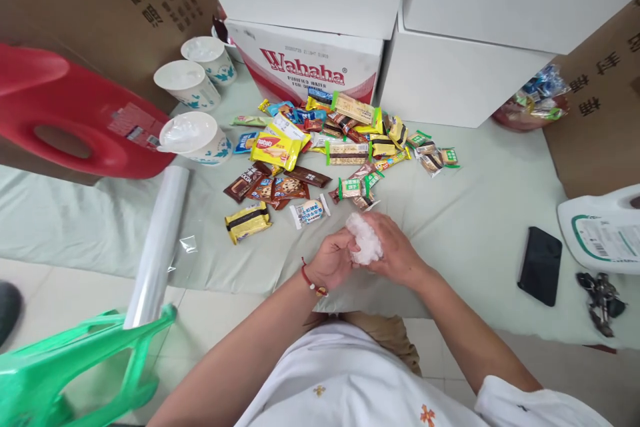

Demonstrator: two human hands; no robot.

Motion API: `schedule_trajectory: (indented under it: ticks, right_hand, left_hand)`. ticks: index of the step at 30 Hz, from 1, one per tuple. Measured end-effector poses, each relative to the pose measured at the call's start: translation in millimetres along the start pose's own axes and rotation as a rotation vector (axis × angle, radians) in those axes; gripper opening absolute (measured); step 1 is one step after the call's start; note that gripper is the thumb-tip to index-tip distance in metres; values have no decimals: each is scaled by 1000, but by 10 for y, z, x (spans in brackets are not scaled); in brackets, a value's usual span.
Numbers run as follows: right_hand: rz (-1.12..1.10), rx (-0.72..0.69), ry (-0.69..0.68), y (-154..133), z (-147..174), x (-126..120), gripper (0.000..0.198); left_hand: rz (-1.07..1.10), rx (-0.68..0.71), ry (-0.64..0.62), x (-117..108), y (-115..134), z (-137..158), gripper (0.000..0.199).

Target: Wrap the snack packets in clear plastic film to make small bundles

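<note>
The wad (367, 241) was found in front of the person's torso, between the two hands, above the near part of the table. It was a compact, rounded lump of thin, whitish, translucent film, its surface creased all over.

The left hand (334, 260) was bent inward, thumb and curled fingers pressed together against the wad's left side; some fingertips were hidden. The right hand (395, 247) cupped the far and right sides, its fingers close together and clamped on the film. A red cord bracelet (314, 280) with a pale bead circled the left wrist.

Just beyond the hands lay a white-and-blue biscuit packet (310, 212) and a flat yellow packet (249, 221), then a loose heap of glossy wrapped snacks (347, 152). The tablecloth (470, 213) was pale green and wrinkled.

To the left, tapered white cups (207, 147) with blue-green prints contained crumpled clear film; near them a smooth, cylindrical roll of film (160, 240) slanted past the table edge. To the right lay a flat black phone (541, 265).
</note>
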State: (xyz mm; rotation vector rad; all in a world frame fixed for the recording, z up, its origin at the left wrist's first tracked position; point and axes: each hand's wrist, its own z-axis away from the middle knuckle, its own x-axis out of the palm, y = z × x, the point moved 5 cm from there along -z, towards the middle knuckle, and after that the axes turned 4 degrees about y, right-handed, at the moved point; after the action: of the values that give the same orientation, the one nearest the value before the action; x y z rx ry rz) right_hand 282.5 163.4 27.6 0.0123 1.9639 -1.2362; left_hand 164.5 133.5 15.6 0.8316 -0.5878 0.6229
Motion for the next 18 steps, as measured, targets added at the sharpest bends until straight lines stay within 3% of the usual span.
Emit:
schedule_trajectory:
  ticks: [3, 6, 10, 12, 14, 16, 18]
  right_hand:
    - [51, 163, 159, 212, 21, -285, 56]
    - [123, 417, 624, 704, -238, -1058, 49]
    - [240, 584, 978, 1462, -996, -1974, 51]
    - [388, 804, 992, 1794, -1313, -2148, 51]
    - [447, 934, 960, 2011, -1518, -2137, 58]
    - [504, 995, 876, 2126, -1618, -2056, 64]
    - [633, 948, 725, 2151, -1674, -2025, 66]
  left_hand:
    - [-30, 24, -95, 112, 107, 12, 57]
    - [-164, 136, -146, 205, 274, 141, 84]
    - [-230, 200, -64, -25, 352, 422, 80]
    - [-245, 216, 60, -291, 359, 600, 69]
    - [-265, 249, 210, -582, 386, 817, 57]
    - [-307, 296, 366, -851, 441, 1072, 46]
    - [-379, 362, 529, -1075, 530, 1360, 39]
